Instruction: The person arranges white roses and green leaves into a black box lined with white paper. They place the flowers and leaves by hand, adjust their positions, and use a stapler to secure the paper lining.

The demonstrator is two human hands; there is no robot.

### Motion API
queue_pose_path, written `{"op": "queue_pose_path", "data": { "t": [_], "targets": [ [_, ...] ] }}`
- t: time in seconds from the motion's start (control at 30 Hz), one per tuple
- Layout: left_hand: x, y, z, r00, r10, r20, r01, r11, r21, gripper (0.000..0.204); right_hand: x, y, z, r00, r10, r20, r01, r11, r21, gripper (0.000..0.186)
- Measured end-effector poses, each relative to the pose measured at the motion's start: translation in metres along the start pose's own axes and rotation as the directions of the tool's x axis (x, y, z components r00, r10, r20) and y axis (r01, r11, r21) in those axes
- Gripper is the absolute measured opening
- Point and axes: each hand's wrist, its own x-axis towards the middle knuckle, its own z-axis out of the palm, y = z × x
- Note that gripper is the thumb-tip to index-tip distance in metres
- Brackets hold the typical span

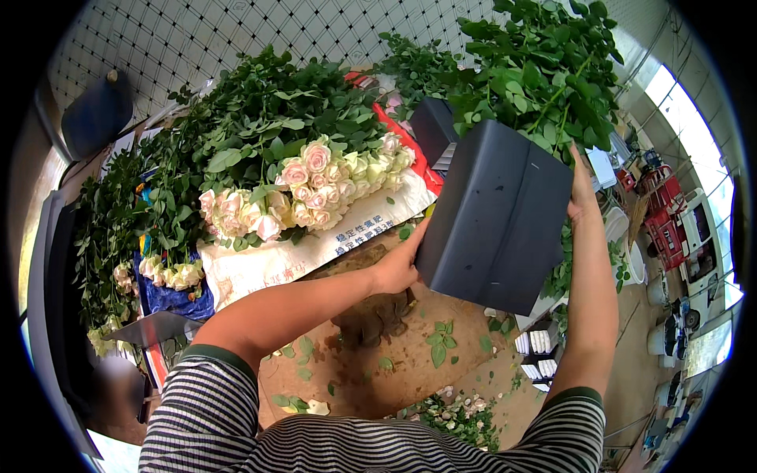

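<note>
Between both hands I hold a bunch of roses wrapped in a dark grey, box-like sleeve (pixel 497 229). Green leafy stems (pixel 544 71) stick out of its far end; any blooms inside are hidden. My left hand (pixel 398 266) grips the sleeve's near left edge, the fingertips partly out of sight behind it. On the far right side, my right hand (pixel 582 189) is closed round the edge beside the leaves. Just left of the sleeve, pale pink and cream roses (pixel 315 185) lie heaped on a white printed sack (pixel 315 251).
Another dark wrapped bunch (pixel 434 130) lies behind. Cut leaves (pixel 441 343) litter the brown tabletop (pixel 371 370), with more leaves and petals (pixel 457 418) below its near edge. White-and-dark stacked pieces (pixel 538 342) stand at the right. A red and white vehicle (pixel 670 213) is farther right.
</note>
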Motion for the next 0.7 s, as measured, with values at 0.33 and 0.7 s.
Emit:
{"op": "queue_pose_path", "data": {
  "t": [0.33,0.7],
  "targets": [
    [0.289,-0.063,-0.039,0.895,-0.287,-0.342,0.007,0.775,-0.632,0.081,0.215,0.005,0.01,0.798,-0.534,0.278,0.533,0.411,-0.739,0.087],
    [0.182,0.058,0.03,0.896,0.303,0.324,-0.332,0.942,0.039,0.033,0.276,0.095,-0.128,0.663,-0.617,0.424,0.502,-0.054,-0.863,0.048]
  ]
}}
